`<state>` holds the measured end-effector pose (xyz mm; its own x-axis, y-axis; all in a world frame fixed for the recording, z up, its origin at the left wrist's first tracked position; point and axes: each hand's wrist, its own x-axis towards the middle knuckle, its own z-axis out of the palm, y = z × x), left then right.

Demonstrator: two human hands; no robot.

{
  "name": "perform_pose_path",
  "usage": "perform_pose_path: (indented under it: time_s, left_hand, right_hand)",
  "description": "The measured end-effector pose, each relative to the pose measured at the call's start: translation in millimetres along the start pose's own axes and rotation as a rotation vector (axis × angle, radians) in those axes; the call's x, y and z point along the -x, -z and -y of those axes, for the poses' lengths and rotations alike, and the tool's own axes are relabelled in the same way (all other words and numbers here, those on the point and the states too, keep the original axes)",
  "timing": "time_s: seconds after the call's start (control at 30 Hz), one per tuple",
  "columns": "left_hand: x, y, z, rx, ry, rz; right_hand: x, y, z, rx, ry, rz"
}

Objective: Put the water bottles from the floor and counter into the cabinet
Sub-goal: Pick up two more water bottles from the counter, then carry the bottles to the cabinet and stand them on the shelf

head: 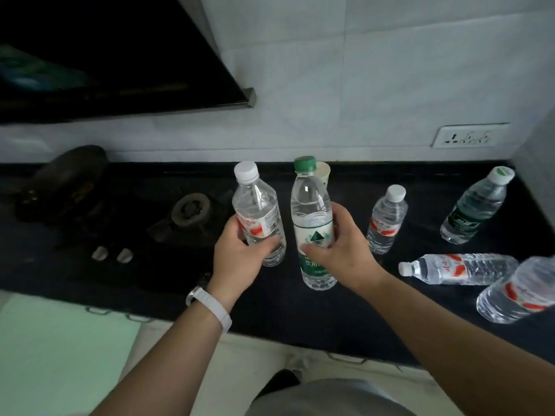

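Note:
My left hand (240, 256) grips a white-capped bottle with a red label (256, 210), held upright over the dark counter (270, 310). My right hand (345, 250) grips a taller green-capped bottle (310, 211) with a green and white label, right beside the first. On the counter to the right stand a small white-capped bottle (387, 219) and a dark-green-labelled bottle (477, 205). A red-labelled bottle (459, 269) lies on its side, and another (516, 291) sits at the right edge. The cabinet is not in view.
A gas hob with a burner (189, 210) and two knobs (111, 254) fills the counter's left part, with a dark pan (69, 172) on it. A range hood (120, 55) hangs above. A paper cup (322, 172) stands behind the green-capped bottle. A wall socket (468, 136) is at the right.

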<state>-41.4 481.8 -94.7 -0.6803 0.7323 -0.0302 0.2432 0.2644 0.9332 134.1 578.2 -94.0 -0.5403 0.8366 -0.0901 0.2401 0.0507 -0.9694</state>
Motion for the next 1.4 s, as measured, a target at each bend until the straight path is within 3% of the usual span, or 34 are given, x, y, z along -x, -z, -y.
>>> perform_pose_path:
  time_s: [0.33,0.67,1.0,1.4]
  left_hand:
    - [80,48,-2,-0.084,0.105,-0.246]
    - [147,118,20,-0.069,0.182,-0.5]
    - [255,207,63,-0.129,0.209,-0.63]
    - [425,365,129,-0.052,0.272,-0.836]
  right_hand:
    - [24,-22,6,-0.061,0.014,0.242]
    - [55,-89,32,-0.048,0.105,0.475]
    - [145,-200,51,-0.029,0.166,0.614]
    - [303,-365,88,0.002,0.235,0.789]
